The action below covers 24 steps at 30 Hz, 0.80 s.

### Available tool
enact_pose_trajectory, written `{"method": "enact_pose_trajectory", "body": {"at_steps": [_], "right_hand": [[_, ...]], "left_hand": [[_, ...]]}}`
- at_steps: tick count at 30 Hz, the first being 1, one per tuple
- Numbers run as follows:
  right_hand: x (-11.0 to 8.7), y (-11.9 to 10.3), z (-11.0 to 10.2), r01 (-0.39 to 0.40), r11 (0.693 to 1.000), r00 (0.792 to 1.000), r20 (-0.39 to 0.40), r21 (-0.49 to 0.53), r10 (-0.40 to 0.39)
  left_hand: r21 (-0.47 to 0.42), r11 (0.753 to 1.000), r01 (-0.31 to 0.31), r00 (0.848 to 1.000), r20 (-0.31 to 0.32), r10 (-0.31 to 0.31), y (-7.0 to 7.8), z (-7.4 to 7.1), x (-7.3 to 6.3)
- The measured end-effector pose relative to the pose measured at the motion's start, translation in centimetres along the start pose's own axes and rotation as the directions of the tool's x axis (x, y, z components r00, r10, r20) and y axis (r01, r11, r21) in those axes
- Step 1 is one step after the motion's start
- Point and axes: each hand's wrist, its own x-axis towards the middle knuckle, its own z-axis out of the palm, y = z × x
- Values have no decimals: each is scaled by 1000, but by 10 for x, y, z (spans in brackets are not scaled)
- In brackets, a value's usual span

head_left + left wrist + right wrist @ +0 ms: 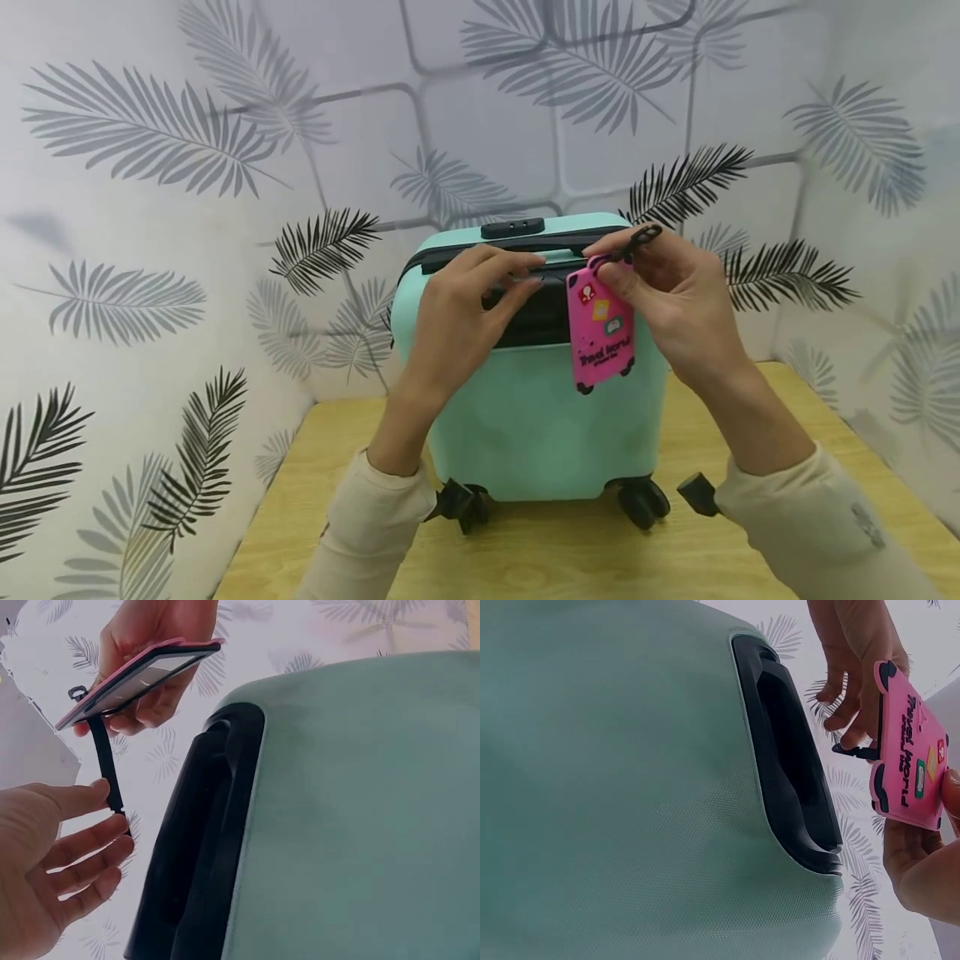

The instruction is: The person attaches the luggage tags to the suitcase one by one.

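Note:
My right hand (686,292) pinches a pink luggage tag (598,342) near its top, between thumb and fingers. Printed on the tag are "Travel World" and small coloured patches; its back carries a clear window, seen in the left wrist view. A black strap (105,757) runs from the tag to my left hand (461,304), whose thumb and index finger pinch it near its end. The left hand's other fingers are spread. Both hands are in front of the upper part of a mint-green suitcase (547,433), close to its black handle (199,825).
The suitcase stands upright on black wheels (641,502) on a yellow wood-grain table (540,558). A black combination lock (512,227) sits on its top. Behind rises a wall (495,125) with a leaf pattern. Dark wrist devices (699,494) show at both sleeves.

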Motion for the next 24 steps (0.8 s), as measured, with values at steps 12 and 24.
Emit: {"method": "enact_pose_trajectory", "body": {"at_steps": [12,24], "right_hand": [[23,6,9,-30,998,1000,-1,-59,30],[35,14,12,-74,991,997,-34,-115,71]], "left_hand": [[88,993,80,989,115,-90,-1,-3,14],[169,975,143,968,181,-173,-8,1,20]]}}
